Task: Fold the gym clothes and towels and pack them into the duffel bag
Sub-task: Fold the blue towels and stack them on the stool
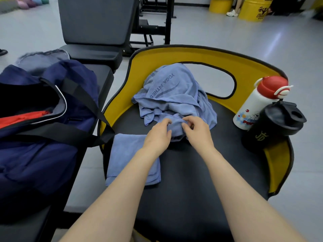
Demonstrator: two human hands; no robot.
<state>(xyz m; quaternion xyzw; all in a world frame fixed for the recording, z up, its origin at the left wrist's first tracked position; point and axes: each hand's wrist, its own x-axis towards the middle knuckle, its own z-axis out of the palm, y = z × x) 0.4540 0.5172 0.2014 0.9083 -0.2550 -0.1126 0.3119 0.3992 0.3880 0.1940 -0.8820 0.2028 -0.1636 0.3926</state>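
At far left the navy duffel bag sits unzipped on a black desk, a red garment showing inside, likely left gaping so folded pieces can drop straight in; its near end is cut off. Just right, a folded blue towel waits on the round black seat, partly under the left forearm. Both hands, left hand and right hand, pinch the near hem of the crumpled blue towel, seemingly to spread it; which edge is unclear, and two bottles stand far right.
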